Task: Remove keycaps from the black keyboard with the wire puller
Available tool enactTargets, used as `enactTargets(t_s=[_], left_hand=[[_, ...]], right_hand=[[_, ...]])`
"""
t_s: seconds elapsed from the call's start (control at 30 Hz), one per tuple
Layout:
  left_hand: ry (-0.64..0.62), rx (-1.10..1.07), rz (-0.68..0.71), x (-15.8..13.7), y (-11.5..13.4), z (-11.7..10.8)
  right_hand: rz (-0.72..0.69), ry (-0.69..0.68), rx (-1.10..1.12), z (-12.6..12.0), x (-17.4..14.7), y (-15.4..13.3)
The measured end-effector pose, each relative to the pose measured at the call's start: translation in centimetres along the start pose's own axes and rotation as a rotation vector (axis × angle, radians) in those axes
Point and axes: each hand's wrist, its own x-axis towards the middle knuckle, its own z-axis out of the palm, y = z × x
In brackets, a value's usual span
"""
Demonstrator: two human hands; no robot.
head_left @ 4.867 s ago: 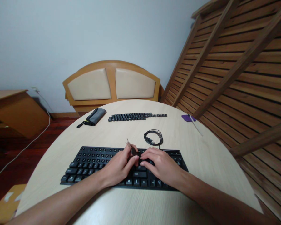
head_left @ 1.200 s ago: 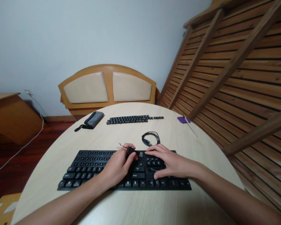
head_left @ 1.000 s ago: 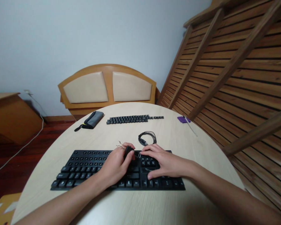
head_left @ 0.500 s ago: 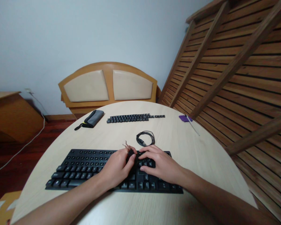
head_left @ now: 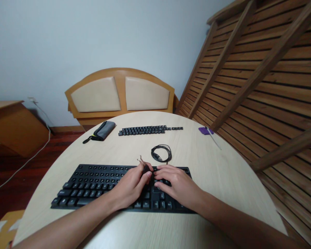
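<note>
A black keyboard [head_left: 90,193] lies near the table's front, with bare switches in its upper left rows and keycaps on the lower rows. My left hand [head_left: 131,181], resting over the keyboard's middle, is closed around the black body of what looks like a keycap puller [head_left: 141,159]; its thin wire prongs stick up past my fingers. My right hand [head_left: 175,181] curves over the keys right of centre, thumb apart from the fingers, fingertips close to those of my left hand. The keys under my right palm are hidden.
Loose keycaps [head_left: 145,130] stand in rows farther back on the round table [head_left: 209,166]. A coiled black cable [head_left: 162,153] lies behind the keyboard. There is a grey zip pouch [head_left: 103,131] at back left and a purple item [head_left: 205,130] at back right.
My right hand has shifted slightly, its fingers drawing closer together beside my left hand. My left hand keeps its grip on the puller, almost in place.
</note>
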Motion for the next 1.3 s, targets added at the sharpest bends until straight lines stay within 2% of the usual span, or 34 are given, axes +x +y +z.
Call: enactTargets(t_s=[0.43, 0.67, 0.87, 0.97, 1.1, 1.3], left_hand=[[0.031, -0.015, -0.018, 0.1, -0.5, 0.1], [0.146, -0.242, -0.025, 0.5, -0.5, -0.1], [0.221, -0.23, -0.052, 0.6, -0.8, 0.1], [0.2, -0.207, -0.069, 0.8, -0.8, 0.1], [0.153, -0.178, -0.066, 0.9, -0.6, 0.0], [0.145, -0.18, -0.069, 0.9, -0.7, 0.0]], right_hand=[[0.009, 0.012, -0.027, 0.3, -0.3, 0.1], [0.066, 0.06, 0.08, 0.3, -0.2, 0.0], [0.104, 0.119, 0.032, -1.1, 0.3, 0.3], [0.161, 0.178, -0.054, -2.7, 1.0, 1.6], [0.26, 0.238, -0.171, -4.5, 2.4, 5.0], [0.449, 0.206, -0.355, -5.5, 5.5, 10.9]])
